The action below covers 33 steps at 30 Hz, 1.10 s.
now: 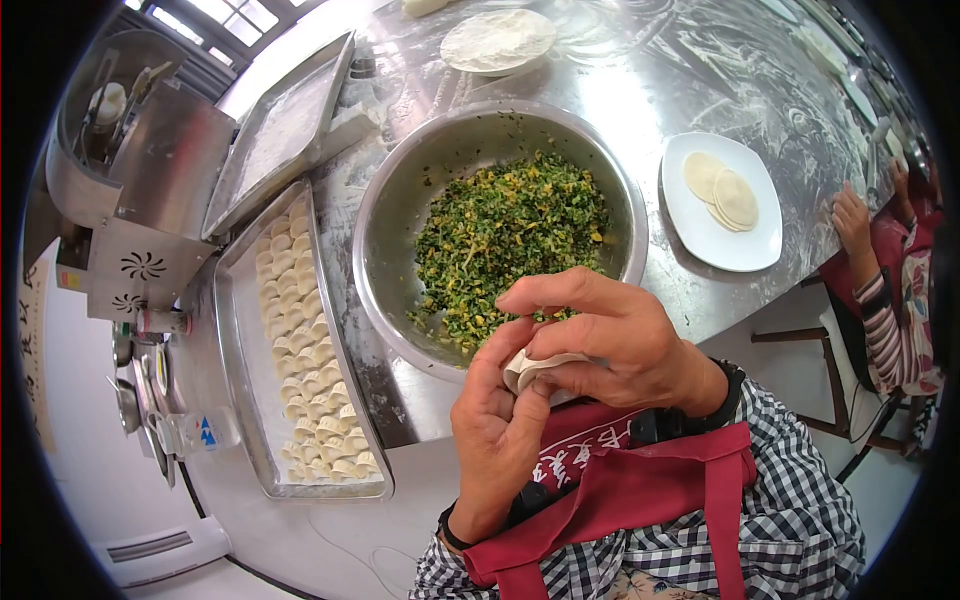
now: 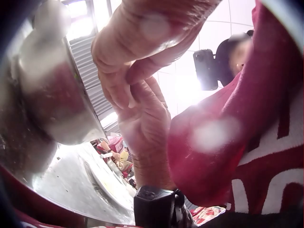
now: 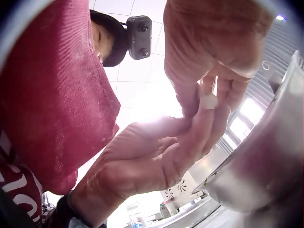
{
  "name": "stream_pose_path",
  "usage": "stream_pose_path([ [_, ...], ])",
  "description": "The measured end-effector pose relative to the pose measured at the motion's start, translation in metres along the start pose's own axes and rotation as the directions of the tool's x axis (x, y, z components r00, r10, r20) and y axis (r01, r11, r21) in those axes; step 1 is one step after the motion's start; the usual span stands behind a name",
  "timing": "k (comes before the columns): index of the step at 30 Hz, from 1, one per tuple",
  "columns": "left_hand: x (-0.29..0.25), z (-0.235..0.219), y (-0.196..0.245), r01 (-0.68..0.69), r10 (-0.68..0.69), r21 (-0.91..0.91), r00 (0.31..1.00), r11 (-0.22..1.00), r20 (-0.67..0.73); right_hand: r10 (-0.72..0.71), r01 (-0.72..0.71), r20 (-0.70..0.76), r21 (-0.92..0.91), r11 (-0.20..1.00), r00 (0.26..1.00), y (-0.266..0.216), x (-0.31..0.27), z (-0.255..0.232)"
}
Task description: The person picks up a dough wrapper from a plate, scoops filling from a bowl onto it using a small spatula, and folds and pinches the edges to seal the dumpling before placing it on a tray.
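big steel table all dusty with flour. at 12 o'clock, round steel bowl full of chopped green filling. at 9 o'clock, long tray packed with rows of finished dumplings. at 2 o'clock, white plate with a few round wrappers. at 6 o'clock, close to the red apron, left hand and right hand curled together, both pinching one small dumpling between fingertips. best to squeeze the dough edge slow and even, tight all along, so no filling peeks out.
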State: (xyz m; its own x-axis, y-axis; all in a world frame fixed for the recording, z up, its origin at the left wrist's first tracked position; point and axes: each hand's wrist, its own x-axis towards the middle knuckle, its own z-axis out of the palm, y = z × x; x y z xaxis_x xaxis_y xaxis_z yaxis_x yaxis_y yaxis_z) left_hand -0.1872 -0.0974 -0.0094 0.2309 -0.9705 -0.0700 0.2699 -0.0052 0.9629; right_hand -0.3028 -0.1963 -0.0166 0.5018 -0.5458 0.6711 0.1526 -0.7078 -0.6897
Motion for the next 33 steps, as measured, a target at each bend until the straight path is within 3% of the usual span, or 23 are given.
stream_pose_path([
  [11, 0.001, -0.001, -0.003, -0.029, 0.028, -0.009, 0.999, 1.0, -0.043, 0.016, -0.015, -0.085, 0.009, 1.0, 0.996, 0.001, -0.006, 0.009],
  [13, 0.001, -0.005, -0.008, 0.023, -0.039, -0.209, 0.997, 0.978, -0.074, 0.009, -0.008, -0.094, 0.007, 1.0, 0.996, 0.001, -0.006, 0.009],
  [14, 0.001, -0.006, -0.008, 0.023, -0.039, -0.209, 0.997, 0.978, -0.074, 0.013, -0.013, -0.083, 0.012, 1.0, 0.996, 0.0, -0.006, 0.009],
  [16, 0.003, -0.006, -0.006, 0.069, -0.088, -0.438, 0.996, 0.896, -0.022, 0.018, -0.017, -0.071, 0.018, 1.0, 0.997, 0.0, -0.005, 0.01],
  [20, 0.003, -0.009, -0.007, 0.074, -0.079, -0.479, 0.997, 0.875, 0.01, -0.002, 0.003, -0.099, 0.01, 1.0, 0.995, -0.001, -0.002, 0.012],
  [23, 0.002, -0.001, 0.002, 0.034, -0.064, -0.448, 0.997, 0.893, -0.051, -0.019, 0.021, -0.109, 0.018, 1.0, 0.994, -0.003, -0.001, 0.012],
  [25, 0.001, 0.001, 0.002, -0.065, 0.046, -0.204, 0.994, 0.977, -0.098, -0.029, 0.031, -0.104, 0.018, 0.999, 0.994, -0.004, -0.001, 0.012],
  [27, -0.001, 0.001, 0.003, -0.092, 0.083, -0.1, 0.992, 0.991, -0.096, -0.045, 0.046, -0.116, 0.013, 0.999, 0.992, -0.003, 0.0, 0.012],
  [29, -0.001, 0.002, 0.002, -0.116, 0.116, 0.007, 0.989, 0.993, -0.092, -0.049, 0.05, -0.106, 0.009, 0.999, 0.993, -0.002, -0.001, 0.012],
  [31, -0.001, 0.004, 0.001, -0.235, 0.247, 0.154, 0.967, 0.96, -0.059, -0.052, 0.053, -0.098, 0.005, 0.999, 0.994, -0.001, -0.002, 0.011],
  [33, -0.001, 0.002, -0.002, -0.248, 0.264, 0.242, 0.964, 0.938, -0.039, -0.056, 0.056, -0.079, 0.001, 0.998, 0.995, 0.0, -0.002, 0.01],
])
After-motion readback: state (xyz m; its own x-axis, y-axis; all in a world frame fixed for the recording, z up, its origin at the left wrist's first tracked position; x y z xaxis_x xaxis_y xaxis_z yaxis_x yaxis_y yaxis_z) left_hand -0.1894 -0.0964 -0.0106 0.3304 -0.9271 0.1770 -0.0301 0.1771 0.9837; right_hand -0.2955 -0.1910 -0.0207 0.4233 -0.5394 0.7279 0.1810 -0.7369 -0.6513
